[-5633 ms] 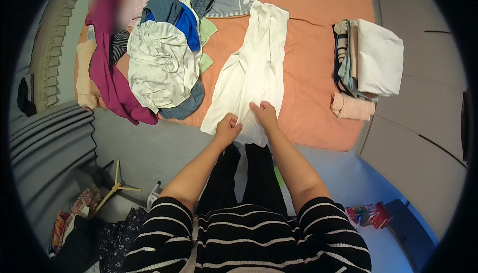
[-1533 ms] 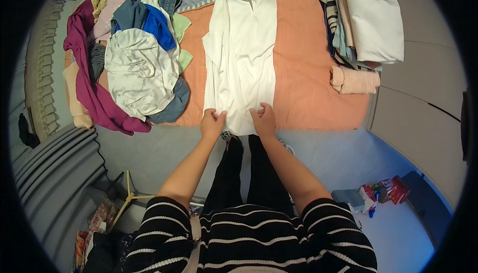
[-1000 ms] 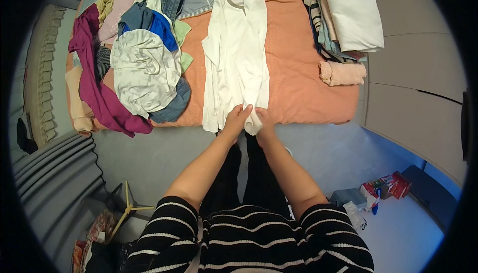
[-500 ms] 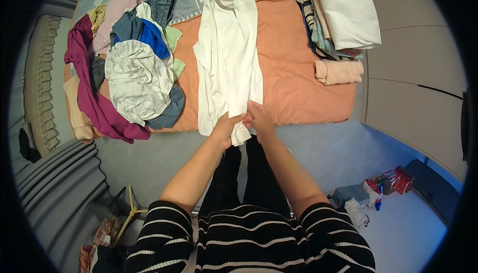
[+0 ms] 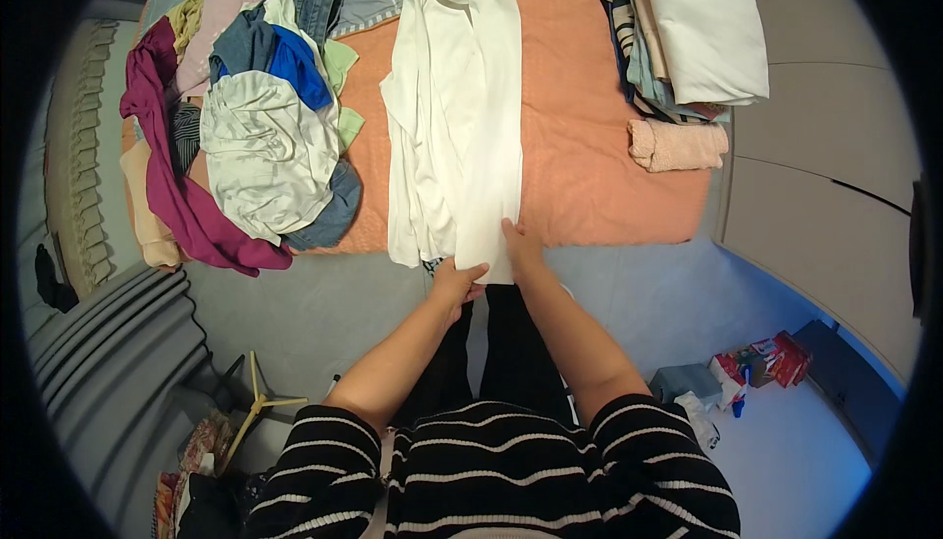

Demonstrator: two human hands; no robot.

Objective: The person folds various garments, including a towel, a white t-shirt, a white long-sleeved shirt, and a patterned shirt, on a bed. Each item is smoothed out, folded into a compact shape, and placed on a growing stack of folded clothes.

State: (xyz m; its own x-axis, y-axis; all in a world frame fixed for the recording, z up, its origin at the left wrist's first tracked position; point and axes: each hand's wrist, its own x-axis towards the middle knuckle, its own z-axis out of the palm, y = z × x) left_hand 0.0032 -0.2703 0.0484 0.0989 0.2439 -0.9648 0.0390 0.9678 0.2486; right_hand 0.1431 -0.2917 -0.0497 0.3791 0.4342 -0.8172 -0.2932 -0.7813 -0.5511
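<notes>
A white long-sleeved top [image 5: 455, 116] with a grey-edged neckline lies lengthwise on the orange bedspread [image 5: 570, 146], its neck at the far end. One side is folded inward, and the near end hangs a little over the bed's edge. My left hand [image 5: 457, 285] pinches the near end at its lower left, thumb on top and fingers beneath. On the right edge of the cloth, my right hand [image 5: 523, 244] grips the side of the folded strip; its fingertips are partly hidden under the fabric.
Left on the bed is a heap of crumpled clothes [image 5: 265, 146], with a magenta garment [image 5: 182, 185] trailing to the edge. At right stands a stack topped by a folded white cloth [image 5: 702, 33], beside a rolled peach towel [image 5: 678, 146]. A beige cabinet [image 5: 815, 116] borders the bed.
My hands have moved apart, the right one to the right. The bunched near end of the white top is now spread flat and wider between them.
</notes>
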